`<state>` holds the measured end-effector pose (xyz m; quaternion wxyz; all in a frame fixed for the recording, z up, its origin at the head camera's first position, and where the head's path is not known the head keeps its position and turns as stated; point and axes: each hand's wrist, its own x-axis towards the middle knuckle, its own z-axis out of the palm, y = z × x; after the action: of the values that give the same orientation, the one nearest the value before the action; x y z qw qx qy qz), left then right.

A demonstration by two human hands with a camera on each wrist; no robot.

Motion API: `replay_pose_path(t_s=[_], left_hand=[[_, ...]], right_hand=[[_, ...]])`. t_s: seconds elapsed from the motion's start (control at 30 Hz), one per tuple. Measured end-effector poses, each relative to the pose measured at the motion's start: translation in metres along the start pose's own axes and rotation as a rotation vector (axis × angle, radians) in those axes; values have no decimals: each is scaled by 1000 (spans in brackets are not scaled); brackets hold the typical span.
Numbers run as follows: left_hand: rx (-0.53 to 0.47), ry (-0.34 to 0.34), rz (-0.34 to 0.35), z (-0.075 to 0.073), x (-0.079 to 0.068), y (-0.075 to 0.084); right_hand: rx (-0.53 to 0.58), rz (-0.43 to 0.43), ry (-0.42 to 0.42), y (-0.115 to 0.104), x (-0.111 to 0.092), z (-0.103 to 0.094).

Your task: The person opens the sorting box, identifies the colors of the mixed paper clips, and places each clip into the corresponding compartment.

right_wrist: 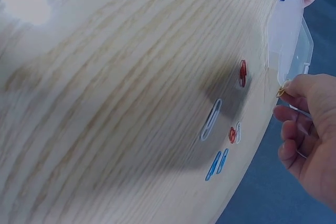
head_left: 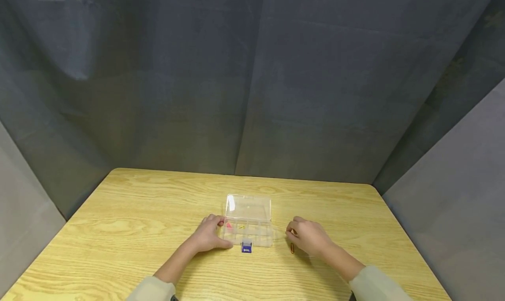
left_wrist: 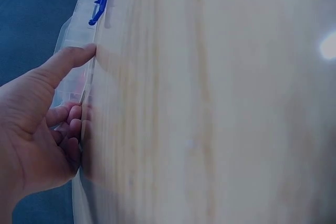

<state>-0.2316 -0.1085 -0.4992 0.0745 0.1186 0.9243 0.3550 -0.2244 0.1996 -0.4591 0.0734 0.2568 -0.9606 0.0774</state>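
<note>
A clear plastic compartment box point(head_left: 263, 240) lies on the table with its lid point(head_left: 252, 207) raised at the back and a blue latch point(head_left: 246, 248) at the front. My left hand point(head_left: 207, 236) holds its left end, thumb at the front corner and fingers towards the back. Small pink pieces point(head_left: 229, 225) lie in a back left compartment, with yellow ones point(head_left: 241, 226) in the compartment beside it. Between thumb and forefinger, my right hand point(head_left: 309, 236) pinches a yellow paper clip point(right_wrist: 281, 92) just right of the box.
Under and around the right hand lie loose paper clips: a larger red one point(right_wrist: 242, 73), a large white one point(right_wrist: 211, 119), a small red one point(right_wrist: 232, 135), a small white one point(right_wrist: 238, 132) and two blue ones point(right_wrist: 212, 166). A dark curtain point(head_left: 252, 82) hangs behind the wooden table point(head_left: 138, 213).
</note>
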Motion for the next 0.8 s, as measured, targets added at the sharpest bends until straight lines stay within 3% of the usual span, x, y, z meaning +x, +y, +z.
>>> replay_pose_path(t_s=[0.8], left_hand=[[15, -4, 8, 0, 0, 0]], right_hand=[[-30, -84, 37, -17, 20, -11]])
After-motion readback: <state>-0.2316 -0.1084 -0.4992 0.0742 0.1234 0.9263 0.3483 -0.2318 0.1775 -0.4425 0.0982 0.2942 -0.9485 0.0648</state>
